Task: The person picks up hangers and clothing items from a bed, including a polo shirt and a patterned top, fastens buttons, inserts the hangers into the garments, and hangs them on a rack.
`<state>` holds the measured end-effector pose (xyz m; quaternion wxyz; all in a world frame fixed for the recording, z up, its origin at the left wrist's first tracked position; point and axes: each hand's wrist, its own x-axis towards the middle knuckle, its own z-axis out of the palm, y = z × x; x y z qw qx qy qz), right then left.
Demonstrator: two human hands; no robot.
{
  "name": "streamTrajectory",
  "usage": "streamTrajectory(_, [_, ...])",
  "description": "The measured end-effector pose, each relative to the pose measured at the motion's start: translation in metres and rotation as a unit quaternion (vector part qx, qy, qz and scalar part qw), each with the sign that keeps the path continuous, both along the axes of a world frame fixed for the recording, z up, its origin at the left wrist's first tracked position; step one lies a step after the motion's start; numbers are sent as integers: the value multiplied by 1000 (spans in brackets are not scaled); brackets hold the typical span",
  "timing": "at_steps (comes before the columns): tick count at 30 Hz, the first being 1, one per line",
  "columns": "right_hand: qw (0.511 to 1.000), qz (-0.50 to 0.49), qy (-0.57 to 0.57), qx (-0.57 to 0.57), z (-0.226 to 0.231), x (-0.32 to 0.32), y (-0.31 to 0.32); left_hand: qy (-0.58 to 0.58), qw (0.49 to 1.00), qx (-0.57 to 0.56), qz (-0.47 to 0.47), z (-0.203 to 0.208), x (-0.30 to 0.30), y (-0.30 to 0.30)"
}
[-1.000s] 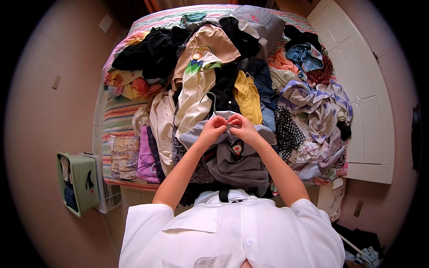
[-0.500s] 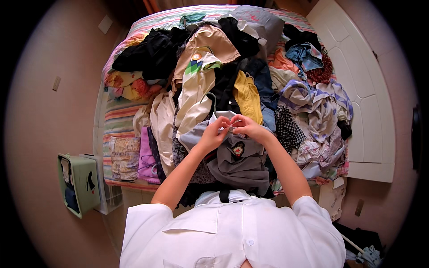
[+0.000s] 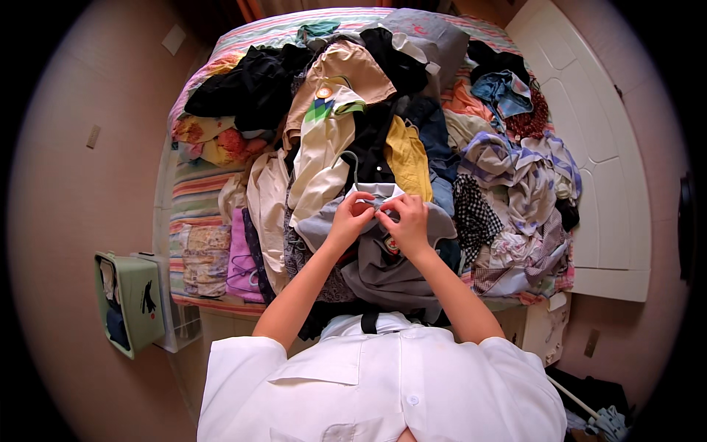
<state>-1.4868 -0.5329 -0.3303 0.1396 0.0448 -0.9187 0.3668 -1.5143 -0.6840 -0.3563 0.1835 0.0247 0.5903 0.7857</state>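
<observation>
The left hand and right hand pinch a grey shirt above the striped bed; white panel, two o'clock; green bin, eight.

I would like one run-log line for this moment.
left hand: pinching grey shirt; right hand: same, below white collar; hanger hook: beyond collar

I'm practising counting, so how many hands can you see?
2. The left hand and the right hand are side by side on the grey shirt, near its white collar. No other hand shows.
</observation>
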Motion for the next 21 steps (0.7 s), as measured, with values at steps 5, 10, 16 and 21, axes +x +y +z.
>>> streamTrajectory(5, [999,-33,-11,10,-4,1,-9,27,999,-27,-2,-1,-4,5])
streamTrajectory(10, [998,-57,-30,10,1,2,-13,35,999,-21,12,-4,-3,10])
streamTrajectory(16, [993,-81,-15,78,7,8,-20,49,997,-35,54,-5,1,18])
streamTrajectory(21, [999,-22,-38,-15,-2,7,-12,30,998,4,63,-16,-3,16])
